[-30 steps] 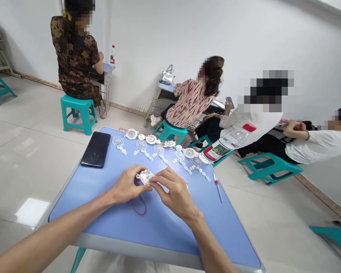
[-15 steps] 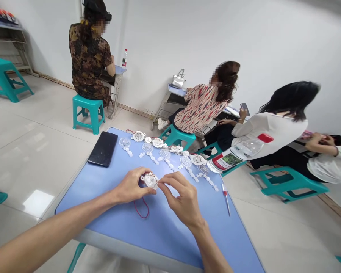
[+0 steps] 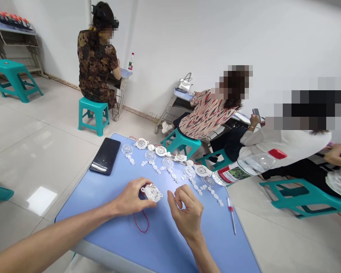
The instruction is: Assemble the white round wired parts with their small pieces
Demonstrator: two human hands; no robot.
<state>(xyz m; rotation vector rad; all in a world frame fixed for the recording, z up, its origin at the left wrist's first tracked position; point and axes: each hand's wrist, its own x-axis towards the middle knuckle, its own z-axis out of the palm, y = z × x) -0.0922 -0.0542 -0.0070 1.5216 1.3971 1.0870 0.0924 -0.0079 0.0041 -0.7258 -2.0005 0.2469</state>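
Observation:
Over the near part of the table, my left hand [image 3: 131,198] grips a round white plastic casing [image 3: 152,193] with small loops on its rim, thumb below and fingers behind. Small inner parts show on its face, too fine to name. A red cord loop [image 3: 142,229] hangs below that hand onto the tabletop. My right hand [image 3: 187,213] is held apart from the casing, to its right, with its fingers curled in. Whether a small piece sits in those fingers is hidden. Beyond both hands lie similar round white casings [image 3: 161,151] and clear discs [image 3: 168,163].
On the blue table [image 3: 125,242] lie a black phone [image 3: 105,156] at left and a screwdriver [image 3: 232,217] at right. A water bottle [image 3: 246,167] stands at the far right corner. Several people sit on green stools [image 3: 93,110] along the wall.
My right hand has drawn back from the casing toward the right, and its fingers have curled in. My left hand keeps its grip. The whole view has shifted slightly.

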